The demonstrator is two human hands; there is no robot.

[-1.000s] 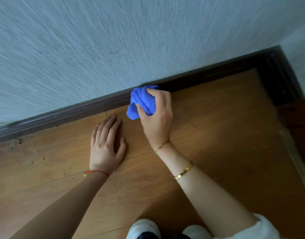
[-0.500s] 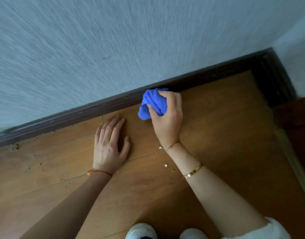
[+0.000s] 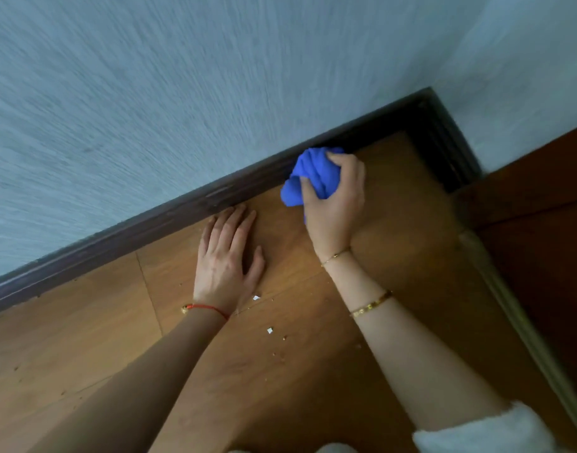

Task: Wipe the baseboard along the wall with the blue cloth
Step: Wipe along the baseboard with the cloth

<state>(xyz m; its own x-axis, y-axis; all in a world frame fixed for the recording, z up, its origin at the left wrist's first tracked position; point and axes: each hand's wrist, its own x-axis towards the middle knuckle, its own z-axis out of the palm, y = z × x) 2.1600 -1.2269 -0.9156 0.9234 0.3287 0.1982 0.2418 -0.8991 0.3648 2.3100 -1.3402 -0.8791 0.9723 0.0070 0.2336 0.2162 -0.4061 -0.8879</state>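
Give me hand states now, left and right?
Left hand: open, flat on the floor, holding nothing.
Right hand: closed on the blue cloth.

Both forearms are bare. Left wrist has a thin red string bracelet with a small gold bead, right arm wears a fine gold chain, a chunkier gold bangle and a pushed-up fluffy white sleeve.
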